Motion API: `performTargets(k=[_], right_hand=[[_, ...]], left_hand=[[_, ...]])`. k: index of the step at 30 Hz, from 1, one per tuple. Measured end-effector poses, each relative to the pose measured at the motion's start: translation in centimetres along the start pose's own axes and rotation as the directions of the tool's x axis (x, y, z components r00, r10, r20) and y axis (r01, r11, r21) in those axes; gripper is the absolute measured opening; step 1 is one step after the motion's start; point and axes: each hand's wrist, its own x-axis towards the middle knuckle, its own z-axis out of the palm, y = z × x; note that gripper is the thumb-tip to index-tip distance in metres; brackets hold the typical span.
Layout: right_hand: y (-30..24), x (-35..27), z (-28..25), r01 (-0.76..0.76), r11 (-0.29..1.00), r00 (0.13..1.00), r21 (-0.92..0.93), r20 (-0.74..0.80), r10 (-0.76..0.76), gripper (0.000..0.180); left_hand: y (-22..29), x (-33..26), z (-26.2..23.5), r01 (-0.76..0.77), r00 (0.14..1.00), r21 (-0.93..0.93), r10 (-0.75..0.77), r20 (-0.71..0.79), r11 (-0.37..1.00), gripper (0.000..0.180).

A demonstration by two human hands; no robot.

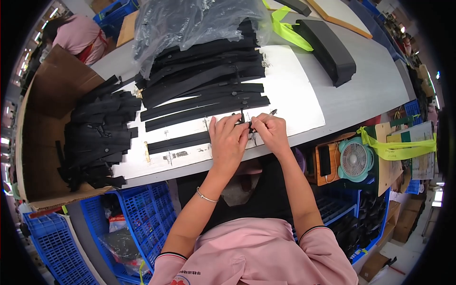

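Note:
A flat black fabric strap [183, 142] lies across the near edge of a white board [297, 107]. My left hand [229, 138] presses and pinches the strap close to its right end, its fingers bent. Right beside it, my right hand [270, 134] is closed at the strap's end. The dark tip of a thin pen-like tool [273, 112] sticks out above its fingers; I cannot make out its exact kind. Beyond my hands, more black straps [204, 71] lie in rows on the board, some with small round dark pieces on them.
At left, an open cardboard box [52, 114] stands beside heaped black straps [102, 128]. Clear plastic [199, 23] covers the far straps. A black padded piece [327, 52] sits far right. A small fan [355, 158] and phone [325, 160] stand right. Blue crates [147, 223] are below; another person [80, 38] bends at far left.

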Motion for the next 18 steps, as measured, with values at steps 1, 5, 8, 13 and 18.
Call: performTargets(k=[1, 5, 8, 13, 18], right_hand=[[0.0, 0.1, 0.1, 0.003, 1.000, 1.000, 0.001, 0.002, -0.003, 0.024], [-0.2, 0.2, 0.6, 0.100, 0.990, 0.995, -0.104, 0.008, -0.100, 0.023], [0.3, 0.1, 0.3, 0.036, 0.998, 0.997, -0.048, 0.069, -0.033, 0.021], [0.6, -0.9, -1.5, -0.145, 0.964, 0.982, 0.222, -0.089, 0.168, 0.028], [-0.2, -0.6, -0.4, -0.103, 0.950, 0.979, 0.293, -0.139, 0.149, 0.029]], left_hand=[[-0.1, 0.0, 0.0, 0.006, 1.000, -0.009, -0.006, -0.002, 1.000, 0.013], [-0.4, -0.1, -0.3, 0.008, 1.000, 0.009, -0.008, -0.017, 1.000, 0.016], [-0.7, -0.2, -0.6, -0.003, 1.000, 0.022, 0.002, 0.021, 1.000, 0.025], [0.5, -1.6, -0.9, 0.028, 0.994, 0.021, -0.030, 0.102, 0.999, 0.047], [-3.1, 1.2, -0.3, 0.001, 0.984, 0.043, -0.008, 0.179, 0.999, 0.053]])
